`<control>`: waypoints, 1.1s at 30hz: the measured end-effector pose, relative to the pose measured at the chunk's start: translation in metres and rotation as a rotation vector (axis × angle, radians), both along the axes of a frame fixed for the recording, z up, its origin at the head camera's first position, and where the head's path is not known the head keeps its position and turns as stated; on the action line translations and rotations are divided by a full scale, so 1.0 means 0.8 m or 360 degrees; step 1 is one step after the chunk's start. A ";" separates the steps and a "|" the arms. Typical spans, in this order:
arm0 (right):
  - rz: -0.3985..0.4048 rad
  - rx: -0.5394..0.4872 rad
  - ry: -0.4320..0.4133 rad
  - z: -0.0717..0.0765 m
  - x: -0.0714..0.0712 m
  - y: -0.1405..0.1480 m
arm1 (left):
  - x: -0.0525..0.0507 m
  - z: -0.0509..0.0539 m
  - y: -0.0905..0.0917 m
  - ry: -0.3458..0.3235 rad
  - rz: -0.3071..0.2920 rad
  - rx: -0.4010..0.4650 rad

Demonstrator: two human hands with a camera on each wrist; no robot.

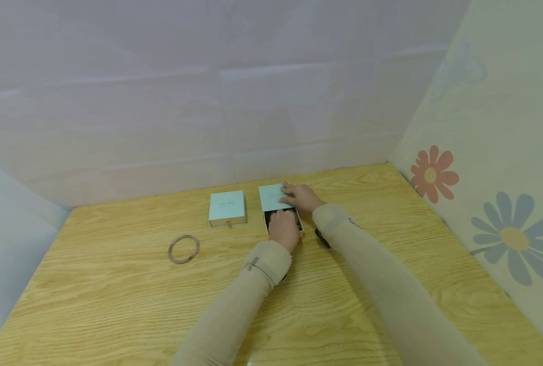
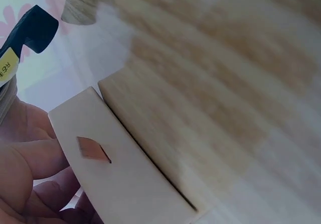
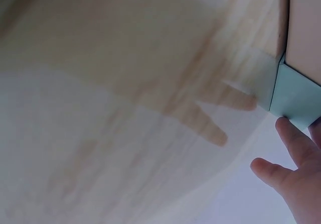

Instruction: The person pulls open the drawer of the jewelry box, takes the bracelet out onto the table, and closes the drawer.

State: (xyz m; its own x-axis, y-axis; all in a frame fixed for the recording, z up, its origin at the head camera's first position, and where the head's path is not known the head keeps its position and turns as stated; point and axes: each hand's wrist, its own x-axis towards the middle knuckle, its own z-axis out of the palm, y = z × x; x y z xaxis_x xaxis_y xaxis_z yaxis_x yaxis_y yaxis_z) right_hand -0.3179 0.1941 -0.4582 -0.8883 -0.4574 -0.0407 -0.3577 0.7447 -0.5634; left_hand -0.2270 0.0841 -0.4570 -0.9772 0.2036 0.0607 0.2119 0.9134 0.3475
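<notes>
A pale turquoise slide-out box (image 1: 270, 195) sits toward the back of the table, its drawer (image 2: 125, 169) pulled out to the front. Inside, the drawer looks dark. My left hand (image 1: 284, 230) reaches into it from the front, and its fingertips are hidden there. In the left wrist view its fingers bend behind the drawer front, which bears an orange ribbon tab (image 2: 93, 149). My right hand (image 1: 302, 197) rests on the right side of the sleeve with extended fingers. The right wrist view shows a finger touching the turquoise sleeve (image 3: 300, 96).
A matching turquoise box (image 1: 227, 206), closed, stands left of the first. A brownish ring-shaped bangle (image 1: 184, 249) lies on the wooden table (image 1: 129, 284) nearer the front left. Walls rise behind the table and along the right, the right one with painted flowers (image 1: 514, 238).
</notes>
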 end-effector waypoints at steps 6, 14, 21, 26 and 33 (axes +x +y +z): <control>-0.0006 -0.0009 -0.0012 0.000 -0.001 -0.001 | 0.001 0.006 -0.004 -0.0065 -0.0023 0.0062; -0.0022 -0.0022 -0.0025 0.000 0.000 -0.002 | 0.007 0.014 -0.013 -0.0090 -0.0085 0.0162; -0.0036 -0.0065 -0.0046 -0.003 -0.001 -0.001 | 0.017 0.026 -0.025 -0.0082 -0.0118 0.0104; -0.0035 -0.0080 -0.0034 -0.010 -0.006 0.002 | 0.020 0.030 -0.033 -0.0077 -0.0101 0.0178; -0.0031 -0.0079 -0.0017 -0.013 -0.011 0.002 | 0.022 0.027 -0.047 0.0138 -0.0126 0.0307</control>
